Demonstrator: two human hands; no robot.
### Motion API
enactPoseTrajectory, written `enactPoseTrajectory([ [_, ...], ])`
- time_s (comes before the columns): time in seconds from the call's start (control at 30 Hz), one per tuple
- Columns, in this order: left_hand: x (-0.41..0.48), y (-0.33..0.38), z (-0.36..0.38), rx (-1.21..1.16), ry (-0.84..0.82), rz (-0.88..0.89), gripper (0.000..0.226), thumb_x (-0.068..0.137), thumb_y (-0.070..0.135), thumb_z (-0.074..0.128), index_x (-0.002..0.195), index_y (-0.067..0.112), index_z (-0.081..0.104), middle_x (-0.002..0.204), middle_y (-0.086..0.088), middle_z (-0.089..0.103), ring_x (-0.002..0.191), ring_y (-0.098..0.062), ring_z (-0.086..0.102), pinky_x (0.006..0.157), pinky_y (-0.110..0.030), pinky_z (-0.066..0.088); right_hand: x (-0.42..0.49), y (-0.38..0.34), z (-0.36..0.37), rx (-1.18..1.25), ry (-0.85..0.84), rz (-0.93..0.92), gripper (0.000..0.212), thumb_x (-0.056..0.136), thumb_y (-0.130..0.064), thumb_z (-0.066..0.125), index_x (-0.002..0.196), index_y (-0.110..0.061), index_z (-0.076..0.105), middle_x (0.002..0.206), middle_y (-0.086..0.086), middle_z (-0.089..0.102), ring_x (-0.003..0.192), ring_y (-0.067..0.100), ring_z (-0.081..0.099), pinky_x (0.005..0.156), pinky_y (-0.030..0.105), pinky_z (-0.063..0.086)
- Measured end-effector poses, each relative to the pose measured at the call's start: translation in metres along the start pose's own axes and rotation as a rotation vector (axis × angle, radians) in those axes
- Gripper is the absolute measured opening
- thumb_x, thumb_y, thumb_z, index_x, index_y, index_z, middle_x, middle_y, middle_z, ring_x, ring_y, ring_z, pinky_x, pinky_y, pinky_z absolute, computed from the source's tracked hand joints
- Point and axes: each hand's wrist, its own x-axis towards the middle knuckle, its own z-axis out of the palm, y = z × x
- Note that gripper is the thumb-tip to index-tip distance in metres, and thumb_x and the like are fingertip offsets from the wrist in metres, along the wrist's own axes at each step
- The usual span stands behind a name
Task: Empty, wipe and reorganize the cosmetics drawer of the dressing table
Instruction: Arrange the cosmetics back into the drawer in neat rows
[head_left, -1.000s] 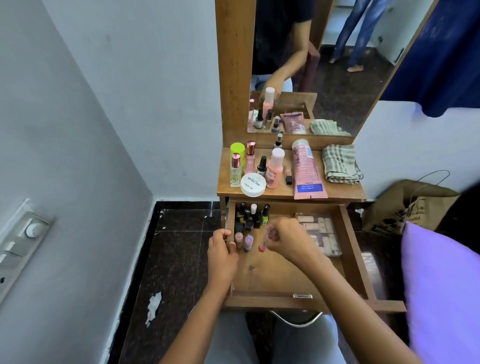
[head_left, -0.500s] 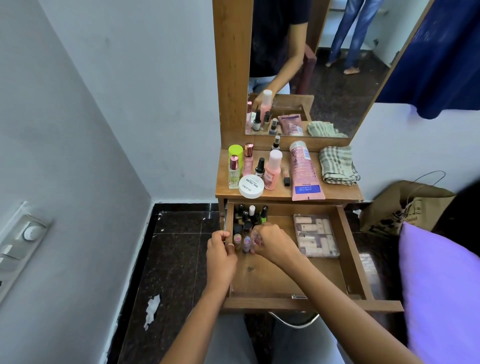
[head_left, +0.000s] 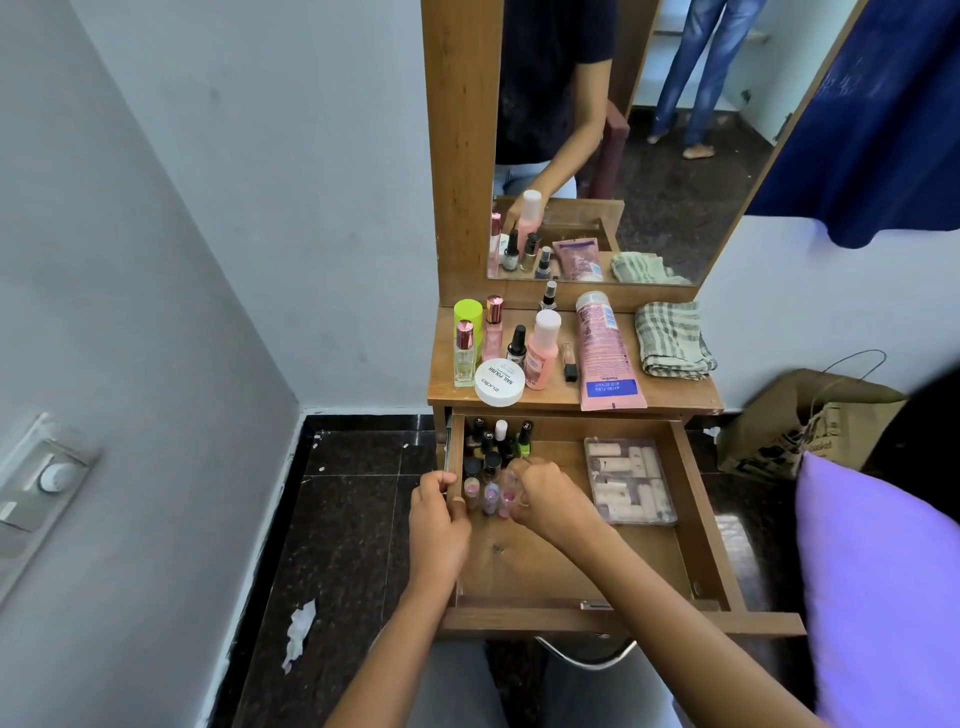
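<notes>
Our right grip (head_left: 550, 501) pinches a small pink bottle (head_left: 505, 504) at the front of the cluster of polish bottles (head_left: 493, 447); our left grip (head_left: 439, 512) curls over the left wall of the open drawer (head_left: 545, 571), beside them; the bottles stand packed against that wall, below the surface (head_left: 675, 391); we judge them light, glassy, slick and easily toppled, so each is best taken by its cap and lifted straight; the clear case (head_left: 631, 480) to the right looks stiff.
</notes>
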Motion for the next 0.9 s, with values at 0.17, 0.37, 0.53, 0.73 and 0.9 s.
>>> enactPoseTrajectory([
  [0.17, 0.000, 0.000, -0.001, -0.015, -0.007, 0.008, 0.024, 0.092, 0.004, 0.052, 0.114, 0.012, 0.050, 0.115, -0.006, 0.048, 0.096, -0.011, 0.048, 0.079, -0.020, 0.037, -0.007, 0.013, -0.030, 0.075, 0.057, 0.031, 0.026, 0.083, -0.007, 0.063, 0.108, -0.013, 0.064, 0.102, 0.003, 0.065, 0.089, 0.017, 0.064, 0.081, 0.032, 0.056],
  [0.37, 0.000, 0.001, 0.000, -0.017, 0.001, -0.005, 0.023, 0.093, 0.004, 0.050, 0.114, 0.014, 0.050, 0.116, -0.004, 0.049, 0.098, -0.010, 0.049, 0.081, -0.020, 0.038, 0.022, 0.032, -0.128, 0.332, 0.538, 0.012, 0.011, 0.091, -0.010, 0.059, 0.099, -0.017, 0.063, 0.085, -0.010, 0.059, 0.074, -0.002, 0.052, 0.063, 0.009, 0.040],
  [0.53, -0.001, 0.004, 0.000, -0.019, -0.008, -0.016, 0.024, 0.093, 0.004, 0.051, 0.114, 0.014, 0.050, 0.116, -0.002, 0.048, 0.100, -0.009, 0.049, 0.082, -0.020, 0.039, 0.069, 0.043, -0.159, 0.260, 0.395, -0.159, 0.038, 0.089, 0.004, 0.053, 0.119, -0.019, 0.061, 0.117, -0.007, 0.060, 0.097, 0.006, 0.057, 0.078, 0.012, 0.044],
  [0.73, 0.000, 0.002, 0.000, -0.012, 0.002, 0.003, 0.023, 0.092, 0.003, 0.051, 0.111, 0.014, 0.051, 0.116, -0.004, 0.049, 0.101, -0.009, 0.048, 0.083, -0.020, 0.037, 0.090, 0.043, -0.158, 0.208, 0.091, -0.196, 0.041, 0.088, 0.010, 0.050, 0.117, -0.018, 0.061, 0.104, -0.003, 0.059, 0.095, 0.013, 0.057, 0.081, 0.021, 0.050],
  [0.9, 0.000, 0.002, 0.000, -0.006, 0.003, 0.005, 0.023, 0.092, 0.003, 0.051, 0.113, 0.013, 0.051, 0.116, -0.004, 0.049, 0.099, -0.009, 0.049, 0.082, -0.019, 0.038, 0.097, 0.048, -0.149, 0.202, 0.043, -0.200, 0.035, 0.086, 0.003, 0.058, 0.118, -0.012, 0.062, 0.111, 0.001, 0.065, 0.096, 0.014, 0.059, 0.086, 0.028, 0.051],
])
